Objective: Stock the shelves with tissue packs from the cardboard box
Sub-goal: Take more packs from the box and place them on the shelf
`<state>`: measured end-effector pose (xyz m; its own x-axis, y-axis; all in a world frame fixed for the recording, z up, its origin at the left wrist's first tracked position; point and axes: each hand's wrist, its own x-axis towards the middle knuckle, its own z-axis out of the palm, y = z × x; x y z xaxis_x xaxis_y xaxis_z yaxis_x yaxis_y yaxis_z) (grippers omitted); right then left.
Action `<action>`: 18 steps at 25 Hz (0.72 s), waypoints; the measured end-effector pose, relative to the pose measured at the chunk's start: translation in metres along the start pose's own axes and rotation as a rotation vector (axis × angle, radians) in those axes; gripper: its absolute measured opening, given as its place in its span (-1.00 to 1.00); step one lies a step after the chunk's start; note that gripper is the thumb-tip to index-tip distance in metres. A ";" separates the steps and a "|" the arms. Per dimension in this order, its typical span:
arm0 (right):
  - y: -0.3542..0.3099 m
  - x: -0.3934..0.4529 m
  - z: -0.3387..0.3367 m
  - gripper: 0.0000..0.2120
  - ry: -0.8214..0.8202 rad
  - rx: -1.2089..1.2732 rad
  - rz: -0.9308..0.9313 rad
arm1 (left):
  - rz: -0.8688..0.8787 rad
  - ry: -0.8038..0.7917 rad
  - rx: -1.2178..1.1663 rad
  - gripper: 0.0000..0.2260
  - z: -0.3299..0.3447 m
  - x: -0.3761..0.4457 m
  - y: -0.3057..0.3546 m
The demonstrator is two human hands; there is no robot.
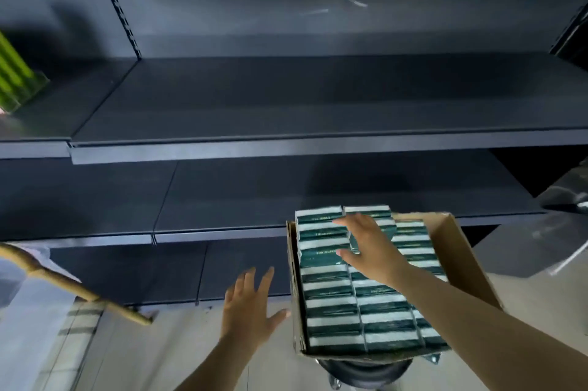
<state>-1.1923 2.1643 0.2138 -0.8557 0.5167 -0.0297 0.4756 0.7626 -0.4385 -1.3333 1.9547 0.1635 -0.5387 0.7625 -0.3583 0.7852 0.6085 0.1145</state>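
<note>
green pack [16,72]: far left | bamboo pole [73,289]: lower left | black stool [366,370]: bottom

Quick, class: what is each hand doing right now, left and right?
Left hand: open, fingers spread, holding nothing.
Right hand: open, resting on the tissue packs in the cardboard box.

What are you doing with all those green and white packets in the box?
A person is about to stock dark shop shelves with tissue packs from a cardboard box. The right hand rests on the packs at the far end of the box, fingers spread, not yet lifting one. The left hand hangs open beside the box, holding nothing. The shelves in front hold no tissue packs yet; only something green stands at the far left.
</note>
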 end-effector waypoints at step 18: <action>0.023 0.010 0.074 -0.63 0.042 -0.074 0.168 | 0.271 -0.042 -0.022 -0.23 0.046 0.065 -0.008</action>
<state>-1.2050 2.1584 0.1365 -0.7547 0.6535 -0.0590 0.6260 0.6901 -0.3632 -1.3600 1.9893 0.0966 -0.2965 0.8886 -0.3499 0.8919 0.3886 0.2311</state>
